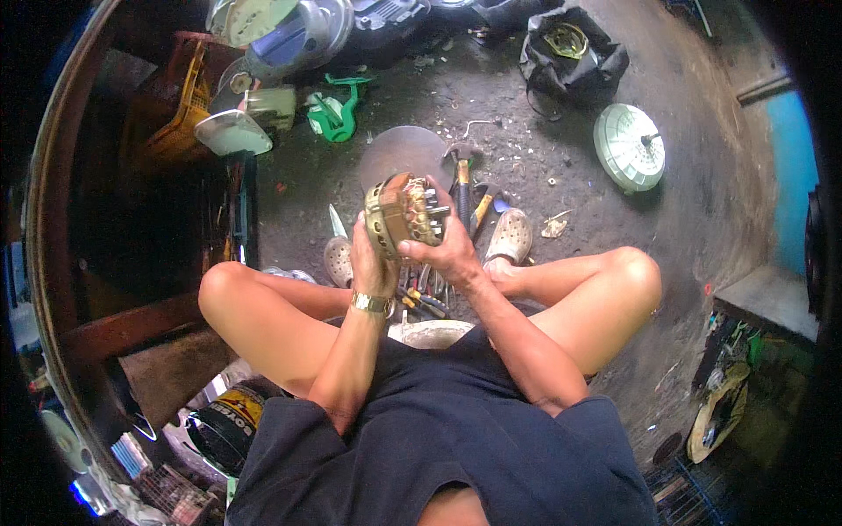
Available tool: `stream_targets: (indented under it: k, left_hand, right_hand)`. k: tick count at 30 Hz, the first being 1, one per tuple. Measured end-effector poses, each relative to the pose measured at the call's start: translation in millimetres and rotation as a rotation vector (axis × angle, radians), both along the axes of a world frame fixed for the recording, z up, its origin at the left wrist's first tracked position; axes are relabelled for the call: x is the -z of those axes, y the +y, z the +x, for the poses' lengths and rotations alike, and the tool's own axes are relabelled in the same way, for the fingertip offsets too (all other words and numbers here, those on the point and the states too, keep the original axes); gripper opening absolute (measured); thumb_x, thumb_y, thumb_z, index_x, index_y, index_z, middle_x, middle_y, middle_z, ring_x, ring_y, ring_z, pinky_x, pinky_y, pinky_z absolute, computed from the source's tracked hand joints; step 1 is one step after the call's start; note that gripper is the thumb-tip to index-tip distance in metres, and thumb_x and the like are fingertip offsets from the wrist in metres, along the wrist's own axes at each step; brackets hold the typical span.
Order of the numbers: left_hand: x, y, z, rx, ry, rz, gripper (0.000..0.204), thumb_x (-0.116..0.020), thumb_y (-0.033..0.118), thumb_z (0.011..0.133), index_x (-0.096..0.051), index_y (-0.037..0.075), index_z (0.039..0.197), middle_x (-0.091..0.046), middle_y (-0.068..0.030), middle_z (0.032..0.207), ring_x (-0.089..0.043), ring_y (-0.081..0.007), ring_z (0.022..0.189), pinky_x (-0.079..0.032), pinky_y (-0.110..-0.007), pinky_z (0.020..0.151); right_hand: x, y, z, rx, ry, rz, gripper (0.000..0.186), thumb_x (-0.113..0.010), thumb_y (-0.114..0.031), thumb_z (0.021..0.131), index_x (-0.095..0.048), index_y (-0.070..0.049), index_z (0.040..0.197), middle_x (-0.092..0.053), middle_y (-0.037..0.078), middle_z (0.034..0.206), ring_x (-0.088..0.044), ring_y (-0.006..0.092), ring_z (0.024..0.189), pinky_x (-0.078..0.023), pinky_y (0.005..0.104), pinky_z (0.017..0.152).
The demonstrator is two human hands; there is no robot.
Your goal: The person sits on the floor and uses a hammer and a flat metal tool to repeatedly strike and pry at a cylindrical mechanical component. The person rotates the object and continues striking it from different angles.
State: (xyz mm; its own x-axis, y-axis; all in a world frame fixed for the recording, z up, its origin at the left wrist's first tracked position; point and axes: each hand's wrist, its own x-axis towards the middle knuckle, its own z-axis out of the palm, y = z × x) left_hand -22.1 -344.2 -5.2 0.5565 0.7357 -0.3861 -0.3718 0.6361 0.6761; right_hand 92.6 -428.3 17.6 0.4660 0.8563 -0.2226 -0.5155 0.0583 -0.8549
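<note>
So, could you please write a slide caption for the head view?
Between left hand and right hand, a coil-wound motor part is held above tools on a littered floor.

Two bare hands (453, 249) and one round copper-wound motor part (392, 216) show. There are two beige perforated clogs (510, 235), one gold-coloured metal wristwatch (372, 303) and one white, round, ribbed disc (627, 149).

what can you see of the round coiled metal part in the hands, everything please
The round metal part looks like a piece of an electric motor: a dull brassy rim with dark openings, a brown middle band, copper-coloured coils, and dark and pale fittings on its right. It is tipped on its side, held between the left hand and the right hand. Its far side is hidden.
</note>
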Motion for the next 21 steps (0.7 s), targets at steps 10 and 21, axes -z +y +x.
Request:
stream_targets:
  k: [10, 21]
  left_hand:
    - [-22.9, 1.3, 1.2, 0.0, -0.03, -0.094, 0.052, -0.037, 0.043, 0.107, -0.052, 0.0, 0.133, -0.06, -0.0133, 0.131, -0.059, -0.0237, 0.12, -0.045, -0.04, 0.104]
    - [35.9, 14.6, 0.9, 0.159, 0.121, -0.221, 0.059, -0.033, 0.05, 0.106, -0.051, 0.006, 0.139, -0.061, -0.0093, 0.133, -0.061, -0.0233, 0.119, -0.047, -0.04, 0.104]
  right_hand:
    - [-29.0, -2.4, 26.6, -0.122, -0.076, -0.076, 0.113, -0.092, -0.025, 0.063, -0.028, -0.004, 0.154, -0.051, 0.013, 0.139, -0.051, 0.0224, 0.127, -0.038, 0.0338, 0.111]
    - [32.9, 7.5, 38.3, -0.301, -0.848, -0.376, 0.117, -0.09, -0.043, 0.056, -0.035, -0.003, 0.151, -0.043, 0.024, 0.141, -0.043, 0.0369, 0.135, -0.037, 0.0402, 0.114]
